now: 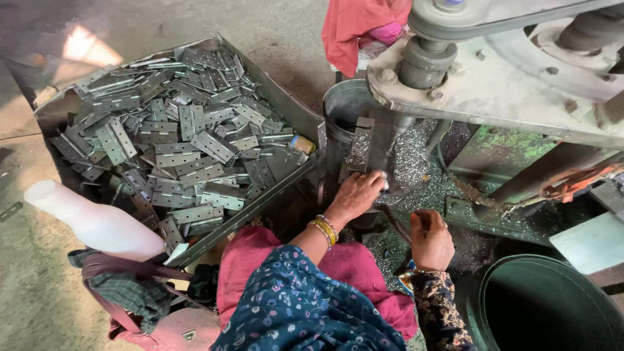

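Two hands worked at the drill press: my left hand [356,194] pinned a hinge [360,145] flat, fingers pressed narrow on its near end. Right hand [429,239] was fisted around a lever. Steady pressure mattered, I judged. Hinge's long axis ran away from me, beside the bin [286,107].

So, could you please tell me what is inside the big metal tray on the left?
The metal tray holds a heap of flat silver hinges. The pile covers the tray's floor, so anything underneath cannot be seen.
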`<state>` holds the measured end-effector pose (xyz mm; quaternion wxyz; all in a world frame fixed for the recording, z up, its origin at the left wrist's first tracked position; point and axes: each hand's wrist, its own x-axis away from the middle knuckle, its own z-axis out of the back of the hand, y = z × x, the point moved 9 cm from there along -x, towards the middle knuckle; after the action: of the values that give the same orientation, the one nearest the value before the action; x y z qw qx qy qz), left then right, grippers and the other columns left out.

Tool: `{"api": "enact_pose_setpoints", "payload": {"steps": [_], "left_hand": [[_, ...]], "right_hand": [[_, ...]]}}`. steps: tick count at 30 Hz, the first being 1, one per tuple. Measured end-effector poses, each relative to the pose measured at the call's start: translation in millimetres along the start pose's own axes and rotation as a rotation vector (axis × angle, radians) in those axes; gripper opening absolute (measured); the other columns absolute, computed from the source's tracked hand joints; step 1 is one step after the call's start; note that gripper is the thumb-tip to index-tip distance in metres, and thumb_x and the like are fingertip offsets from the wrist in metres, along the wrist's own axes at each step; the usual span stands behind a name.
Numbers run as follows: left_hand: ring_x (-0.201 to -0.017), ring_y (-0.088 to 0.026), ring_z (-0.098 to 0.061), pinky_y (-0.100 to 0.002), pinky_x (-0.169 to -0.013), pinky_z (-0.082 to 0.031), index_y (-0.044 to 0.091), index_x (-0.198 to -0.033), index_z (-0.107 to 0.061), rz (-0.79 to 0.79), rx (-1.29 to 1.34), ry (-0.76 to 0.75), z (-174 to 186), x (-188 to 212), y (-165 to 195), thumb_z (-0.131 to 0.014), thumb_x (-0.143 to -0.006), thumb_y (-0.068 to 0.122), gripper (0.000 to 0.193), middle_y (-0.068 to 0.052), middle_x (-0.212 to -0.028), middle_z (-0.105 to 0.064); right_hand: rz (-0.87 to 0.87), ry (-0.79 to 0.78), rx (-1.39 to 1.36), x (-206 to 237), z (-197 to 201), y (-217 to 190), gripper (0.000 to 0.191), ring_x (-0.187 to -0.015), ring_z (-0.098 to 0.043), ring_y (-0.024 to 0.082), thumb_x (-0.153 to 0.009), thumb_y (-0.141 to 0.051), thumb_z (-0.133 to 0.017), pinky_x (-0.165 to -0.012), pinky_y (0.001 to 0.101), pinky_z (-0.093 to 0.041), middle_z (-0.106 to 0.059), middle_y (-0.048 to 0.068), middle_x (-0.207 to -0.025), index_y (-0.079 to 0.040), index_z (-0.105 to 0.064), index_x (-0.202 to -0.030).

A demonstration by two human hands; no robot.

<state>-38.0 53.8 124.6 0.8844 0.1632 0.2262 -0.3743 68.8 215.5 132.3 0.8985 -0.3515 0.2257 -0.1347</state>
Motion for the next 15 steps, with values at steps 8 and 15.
{"api": "enact_pose_setpoints", "payload": {"steps": [8,15], "left_hand": [[-0.111,-0.032,-0.067,-0.043,-0.093,-0.054,-0.001,-0.118,-0.068,0.633,-0.020,-0.141,-48.3,-60.2,-23.4,-0.059,-0.102,0.016,0.025,-0.017,-0.136,-0.058],[-0.144,-0.033,-0.043,-0.049,-0.105,-0.039,-0.006,-0.135,-0.063,0.321,-0.137,0.070,-19.5,-5.0,-14.7,-0.066,-0.090,0.035,0.061,-0.015,-0.158,-0.045]], "right_hand": [[-0.066,-0.018,0.050,1.5,-13.0,28.5,0.025,-0.090,-0.073,0.035,-0.097,-0.038,-0.067,-0.077,0.0462,-0.054,-0.077,0.010,-0.094,-0.015,-0.073,-0.106],[-0.094,-0.013,0.084,0.7,-13.9,24.9,0.026,-0.089,-0.072,0.038,-0.097,-0.039,-0.067,-0.076,0.0489,-0.054,-0.076,0.012,-0.092,-0.015,-0.073,-0.105]]}}
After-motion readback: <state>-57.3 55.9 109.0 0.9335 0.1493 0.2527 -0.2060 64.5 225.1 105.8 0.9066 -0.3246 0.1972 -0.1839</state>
